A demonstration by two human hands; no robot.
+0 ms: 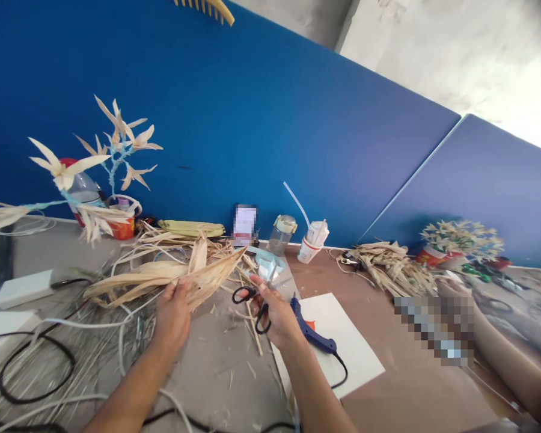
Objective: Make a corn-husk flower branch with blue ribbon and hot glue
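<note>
Dry corn husks (211, 278) are gripped in my left hand (173, 316), their pale, papery leaves fanning out above the fist and to its left. My right hand (277, 313) is closed around a pair of scissors (262, 320) with black loop handles. The blades point up and away, apart from the husks. Just right of my right hand lies a dark blue glue gun (313, 332) on a white sheet (351, 349). Husk scraps and thin strips are strewn on the table between my hands.
Husk flowers (117, 141) on blue stems stand at the back left, beside a corn cob (192, 228). A phone (244, 225), glass jar (283, 233) and paper cup (311, 248) line the blue partition (252, 120). Cables (36, 367) sprawl at left. Another person's arm (500, 343) reaches in from the right.
</note>
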